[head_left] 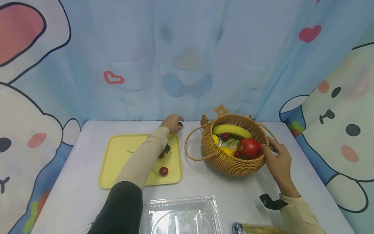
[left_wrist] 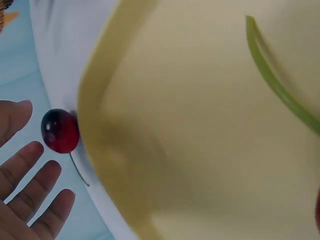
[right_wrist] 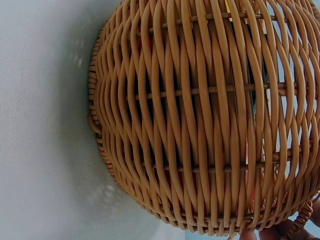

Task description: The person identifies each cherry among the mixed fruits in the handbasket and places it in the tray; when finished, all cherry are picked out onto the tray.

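Observation:
My left hand (head_left: 172, 123) reaches past the far right corner of a yellow tray (head_left: 112, 162). In the left wrist view its thumb and fingers (left_wrist: 37, 185) are spread apart beside a dark red cherry (left_wrist: 60, 131) with a thin stem, which lies on the white table against the tray's outer edge. Another cherry (head_left: 163, 171) is on the tray; my left sleeve hides part of the tray. My right hand (head_left: 277, 161) grips the right rim of a wicker basket (head_left: 230, 167), near its handle. The basket holds a banana (head_left: 232, 130), a red fruit (head_left: 249, 148), yellow fruits and small red ones.
A clear plastic container (head_left: 181, 216) stands at the table's front edge. Right of it lies a yellowish packet (head_left: 257, 229), partly cut off by the frame. A blue patterned curtain (head_left: 187, 58) hangs behind the white table (head_left: 193, 182). Loose cherry stems lie on the tray.

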Demonstrator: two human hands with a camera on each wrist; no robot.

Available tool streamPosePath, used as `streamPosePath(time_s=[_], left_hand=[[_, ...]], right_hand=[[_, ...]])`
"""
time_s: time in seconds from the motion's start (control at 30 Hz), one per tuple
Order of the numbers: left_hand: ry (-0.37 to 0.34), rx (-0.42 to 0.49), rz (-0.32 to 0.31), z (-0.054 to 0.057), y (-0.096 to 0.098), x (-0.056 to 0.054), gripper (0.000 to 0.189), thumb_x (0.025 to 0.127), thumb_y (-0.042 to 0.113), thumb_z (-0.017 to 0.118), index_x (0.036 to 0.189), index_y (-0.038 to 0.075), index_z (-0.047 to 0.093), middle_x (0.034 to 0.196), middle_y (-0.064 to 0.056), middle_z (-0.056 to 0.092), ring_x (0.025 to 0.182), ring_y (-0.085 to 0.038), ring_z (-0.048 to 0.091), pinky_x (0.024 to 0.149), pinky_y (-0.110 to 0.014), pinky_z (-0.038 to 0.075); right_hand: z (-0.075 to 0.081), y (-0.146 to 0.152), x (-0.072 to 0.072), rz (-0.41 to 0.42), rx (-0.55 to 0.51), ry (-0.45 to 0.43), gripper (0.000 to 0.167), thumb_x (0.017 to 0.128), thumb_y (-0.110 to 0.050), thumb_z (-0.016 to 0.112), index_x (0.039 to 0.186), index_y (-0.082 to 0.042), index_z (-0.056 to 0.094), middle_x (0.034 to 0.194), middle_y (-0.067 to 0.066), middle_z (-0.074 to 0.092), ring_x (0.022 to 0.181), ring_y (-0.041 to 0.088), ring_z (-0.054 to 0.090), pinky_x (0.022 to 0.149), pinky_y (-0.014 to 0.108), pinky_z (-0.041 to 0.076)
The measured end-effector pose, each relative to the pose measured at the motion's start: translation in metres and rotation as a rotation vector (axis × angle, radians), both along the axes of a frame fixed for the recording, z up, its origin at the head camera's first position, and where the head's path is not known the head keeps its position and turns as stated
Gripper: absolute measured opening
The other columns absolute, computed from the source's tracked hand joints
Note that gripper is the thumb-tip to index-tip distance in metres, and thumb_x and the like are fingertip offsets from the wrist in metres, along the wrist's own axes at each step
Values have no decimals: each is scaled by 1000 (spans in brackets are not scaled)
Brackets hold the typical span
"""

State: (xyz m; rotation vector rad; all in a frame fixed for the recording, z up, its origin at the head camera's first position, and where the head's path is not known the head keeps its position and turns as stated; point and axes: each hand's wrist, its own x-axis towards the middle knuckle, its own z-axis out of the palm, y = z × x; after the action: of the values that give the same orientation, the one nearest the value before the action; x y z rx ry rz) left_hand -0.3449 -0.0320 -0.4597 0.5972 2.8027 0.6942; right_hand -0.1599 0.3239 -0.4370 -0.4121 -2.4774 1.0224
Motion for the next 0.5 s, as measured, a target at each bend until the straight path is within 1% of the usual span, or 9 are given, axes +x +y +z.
streamPosePath(time_s=[0.13,0.2,0.37,0.5], left_hand=[[-42,-46,10,-6,7,-4,39,96,7,57,135,8,61,138,-9,61,130,-27,54,109,-40,44],[-56,-77,2,-9,9,-5,40,95,6,58,135,8,61,139,-10,60,132,-27,53,110,-40,43],[-33,-130,-21,-16,13,-6,41,91,2,63,132,6,63,139,-12,60,131,-28,53,110,-39,42],[-16,-111,-10,-14,11,-5,40,90,1,62,131,4,63,137,-13,60,130,-29,54,110,-39,42]], right_hand=[[1,0,0,-6,-2,-16,46,99,-30,55,140,-9,57,117,19,58,105,17,47,80,33,39],[1,0,0,-6,-3,-23,46,99,-30,55,140,-9,57,117,19,58,105,17,47,81,33,40],[0,1,1,-1,-7,-8,47,99,-29,55,140,-8,57,118,21,58,107,20,48,84,40,40],[0,1,0,4,-7,-3,47,99,-29,55,140,-8,57,118,21,58,109,22,49,85,41,40]])
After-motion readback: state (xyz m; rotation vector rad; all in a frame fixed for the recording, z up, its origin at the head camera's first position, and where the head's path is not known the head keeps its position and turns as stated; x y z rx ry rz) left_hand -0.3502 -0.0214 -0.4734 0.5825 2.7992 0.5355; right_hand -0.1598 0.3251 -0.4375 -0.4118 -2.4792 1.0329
